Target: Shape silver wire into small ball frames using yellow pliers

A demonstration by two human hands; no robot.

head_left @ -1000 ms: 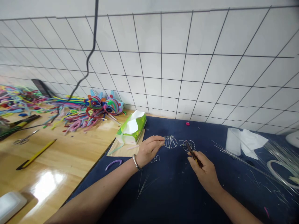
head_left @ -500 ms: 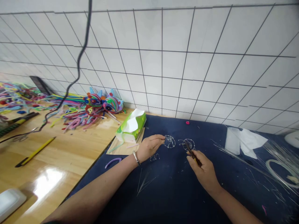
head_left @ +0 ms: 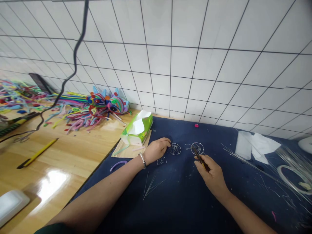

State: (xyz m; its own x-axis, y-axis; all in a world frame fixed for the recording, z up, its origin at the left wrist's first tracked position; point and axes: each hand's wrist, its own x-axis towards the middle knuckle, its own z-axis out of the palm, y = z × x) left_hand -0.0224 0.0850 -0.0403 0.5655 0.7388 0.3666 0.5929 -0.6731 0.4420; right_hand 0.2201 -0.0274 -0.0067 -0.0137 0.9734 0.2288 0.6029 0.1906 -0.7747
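My right hand [head_left: 211,171] is closed around pliers [head_left: 201,159] with dark jaws and a bit of yellow on the grip. Their tips lie over the right round wire frame [head_left: 198,148], from which a loose wire loop sticks out to the left. My left hand [head_left: 157,151], wearing a silver bangle, has its fingers bent and their tips at the left edge of a second round wire frame [head_left: 175,149] with spokes. Just below that hand is a small bent wire piece [head_left: 162,161]. Several straight wires [head_left: 151,188] lie nearer to me on the dark blue mat [head_left: 180,201].
Behind my left hand a green tissue pack [head_left: 138,127] rests on a thin board [head_left: 119,151]. Coloured pipe cleaners [head_left: 80,120] and a yellow cutter knife [head_left: 39,152] are on the wooden table to the left. Long wires [head_left: 253,165] and a wire coil [head_left: 291,178] lie right.
The left wire frame has turned from tilted to lying flatter, and my left fingers have bent and drawn back slightly. My right hand keeps the pliers over the right frame.
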